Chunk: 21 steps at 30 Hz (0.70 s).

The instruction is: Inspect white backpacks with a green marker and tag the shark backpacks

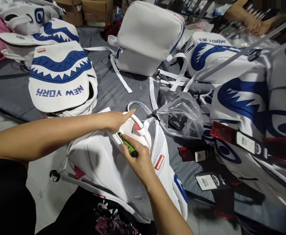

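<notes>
A white backpack (93, 156) lies across my lap and the table edge, its back panel and straps facing up. At its top, by the carry handle (138, 121), my left hand (117, 120) grips the fabric, with a finger stretched along the handle; its other fingers are mostly hidden. My right hand (140, 156) is closed around a small green tool with a black end (128, 143). The tool's tip meets the bag just below my left hand; its exact kind is not clear. A red label (159, 162) shows on the right strap.
White-and-blue backpacks stand at the left (61, 78), the back (150, 36) and the right (241, 98). A clear plastic bag (182, 114) and black tags (211, 181) lie on the grey cloth (103, 78). Another person's hands (255, 24) show at the upper right.
</notes>
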### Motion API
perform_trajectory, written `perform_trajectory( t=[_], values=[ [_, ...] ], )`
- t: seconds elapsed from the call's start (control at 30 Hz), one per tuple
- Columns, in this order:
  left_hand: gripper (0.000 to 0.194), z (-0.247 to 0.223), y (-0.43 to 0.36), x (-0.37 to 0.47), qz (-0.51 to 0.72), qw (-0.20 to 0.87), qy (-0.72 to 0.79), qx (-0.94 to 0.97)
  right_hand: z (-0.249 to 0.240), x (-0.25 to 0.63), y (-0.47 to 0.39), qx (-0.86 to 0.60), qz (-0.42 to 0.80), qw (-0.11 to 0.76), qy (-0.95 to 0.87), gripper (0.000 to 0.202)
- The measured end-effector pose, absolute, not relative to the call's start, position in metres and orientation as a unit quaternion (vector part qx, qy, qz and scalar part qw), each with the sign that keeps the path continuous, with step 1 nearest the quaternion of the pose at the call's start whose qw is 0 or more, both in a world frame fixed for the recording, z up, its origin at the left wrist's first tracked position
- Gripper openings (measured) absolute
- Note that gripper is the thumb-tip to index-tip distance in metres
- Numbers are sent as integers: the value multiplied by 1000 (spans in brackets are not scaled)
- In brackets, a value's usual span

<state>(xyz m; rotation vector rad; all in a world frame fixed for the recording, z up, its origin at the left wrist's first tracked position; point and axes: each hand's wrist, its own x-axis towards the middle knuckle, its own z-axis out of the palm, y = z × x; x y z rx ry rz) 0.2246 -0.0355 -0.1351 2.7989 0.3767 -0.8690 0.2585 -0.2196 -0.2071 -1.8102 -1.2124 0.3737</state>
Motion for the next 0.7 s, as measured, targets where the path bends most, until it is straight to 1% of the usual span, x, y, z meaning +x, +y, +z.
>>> perform_trajectory(
  t=[0.07, 0.2, 0.33, 0.43, 0.57, 0.7],
  values=[
    [106, -136, -36, 226, -296, 90, 130, 942, -206, 257, -215, -733, 148, 453, -486, 31],
    [105, -137, -35, 227, -302, 85, 130, 941, -204, 255, -212, -771, 126, 401, -479, 31],
    [103, -139, -33, 227, -294, 89, 129, 943, -201, 254, -212, -756, 163, 428, -468, 30],
    [103, -140, -33, 228, -296, 89, 134, 942, -201, 252, -211, -777, 157, 416, -446, 29],
    [105, -142, -32, 228, -297, 87, 132, 942, -202, 249, -209, -764, 157, 448, -438, 29],
    [103, -144, -32, 229, -297, 75, 133, 942, -203, 248, -209, -780, 143, 427, -435, 29]
  ],
)
